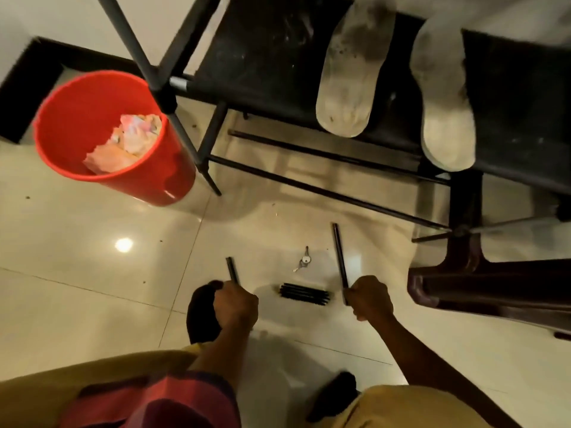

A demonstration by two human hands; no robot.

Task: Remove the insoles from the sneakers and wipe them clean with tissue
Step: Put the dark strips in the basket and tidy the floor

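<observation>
Two insoles [355, 72] out of the sneakers, laid side by side on a black shelf [262, 72], well ahead of both grips and off to the right. Removal judged done. Wiping judged begun, going by crumpled tissue [126, 143] in the red bucket [173, 186] ahead-left of the left grip [236, 304]; grey soiling left on both. Long axes directed away from the grips, near ends overhanging the shelf edge; heel or toe not determinable. Left grip curled round a black rod [232, 270]; right grip [370, 299] curled round a second rod [339, 254].

Cream tiled floor [77, 288] lies open at left; red plastic bucket [173, 186], black metal shoe rack [262, 72] and brown plastic chair [494, 291] block ahead.
</observation>
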